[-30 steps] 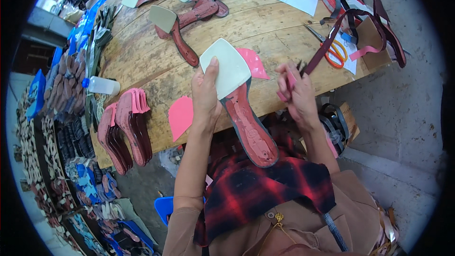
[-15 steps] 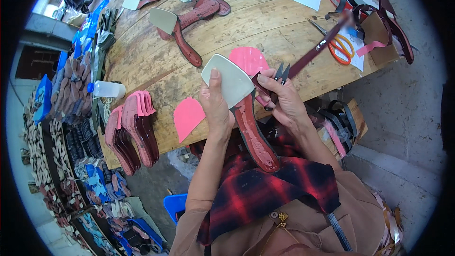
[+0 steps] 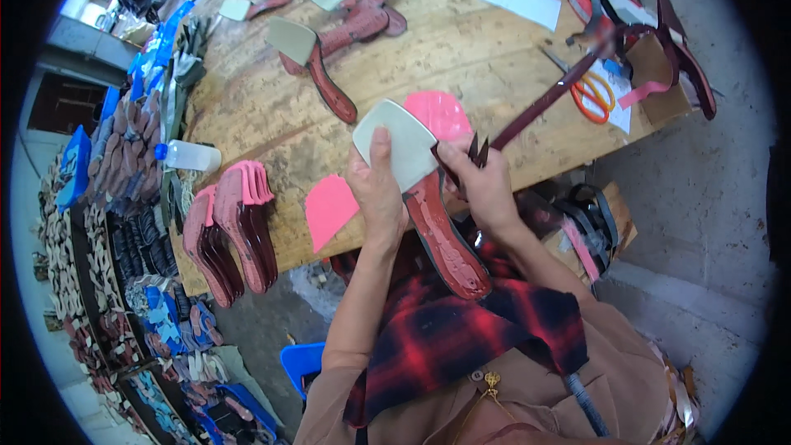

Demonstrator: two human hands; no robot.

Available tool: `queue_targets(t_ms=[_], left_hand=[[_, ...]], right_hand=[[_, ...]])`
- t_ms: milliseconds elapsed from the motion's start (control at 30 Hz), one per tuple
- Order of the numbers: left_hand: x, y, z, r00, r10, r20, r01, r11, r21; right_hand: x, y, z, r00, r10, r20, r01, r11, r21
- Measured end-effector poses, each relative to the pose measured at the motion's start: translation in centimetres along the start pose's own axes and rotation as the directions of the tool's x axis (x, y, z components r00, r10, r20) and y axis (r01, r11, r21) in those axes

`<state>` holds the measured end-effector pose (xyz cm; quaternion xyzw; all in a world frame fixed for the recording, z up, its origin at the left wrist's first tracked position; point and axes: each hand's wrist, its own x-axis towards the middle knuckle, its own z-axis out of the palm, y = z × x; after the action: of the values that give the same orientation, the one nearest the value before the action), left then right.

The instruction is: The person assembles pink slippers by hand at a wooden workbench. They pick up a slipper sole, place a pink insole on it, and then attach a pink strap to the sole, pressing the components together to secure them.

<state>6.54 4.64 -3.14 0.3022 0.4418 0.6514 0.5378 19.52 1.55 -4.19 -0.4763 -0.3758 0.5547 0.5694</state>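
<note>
Left hand (image 3: 378,198): thumb on top, fingers closed on the cream square toe of a narrow-waisted cream-and-red shoe sole (image 3: 427,198), held tilted at frame centre, heel toward 5 o'clock. Judgement: light, fairly stiff; grip the toe edges, avoid the glossy red face, possibly tacky. Right hand (image 3: 490,185): fingers closed on a flat maroon strap (image 3: 548,100) and small black snips (image 3: 479,151), at the toe's right edge; strap runs to 2 o'clock, likely limp. Room: shoe-part racks (image 3: 99,280), 8–9 o'clock; worn wooden tabletop (image 3: 461,33), 12; grey concrete wall (image 3: 692,181), 3.
</note>
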Motion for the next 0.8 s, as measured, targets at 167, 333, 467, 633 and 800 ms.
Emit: queue_targets(t_ms=[167, 333, 467, 633, 800], left_hand=[[3.1, 2.0, 0.4, 0.958, 0.017, 0.287, -0.044, 0.995, 0.088], [4.5, 7.5, -1.2, 0.688, 0.208, 0.695, -0.708, 0.404, 0.580], [0.8, 11.1, -1.0, 0.422, -0.140, 0.895, -0.904, 0.011, 0.428], [-0.3, 13.0, -5.3, 0.474, -0.470, 0.744, -0.862, -0.076, 0.501], [-1.8, 11.0, -10.4, 0.497, -0.557, 0.665, -0.693, 0.206, 0.691]], right_hand=[[3.3, -3.9, 0.1, 0.839, -0.502, 0.210, 0.543, 0.748, -0.381], [7.1, -6.1, -2.5, 0.856, -0.502, 0.122, 0.489, 0.713, -0.502], [5.2, -1.5, 0.9, 0.957, -0.107, 0.269, 0.162, 0.968, -0.191], [6.4, -0.7, -1.5, 0.616, 0.141, 0.775, 0.457, 0.737, -0.498], [12.0, -11.3, -11.5, 0.990, -0.049, 0.136, 0.143, 0.212, -0.967]])
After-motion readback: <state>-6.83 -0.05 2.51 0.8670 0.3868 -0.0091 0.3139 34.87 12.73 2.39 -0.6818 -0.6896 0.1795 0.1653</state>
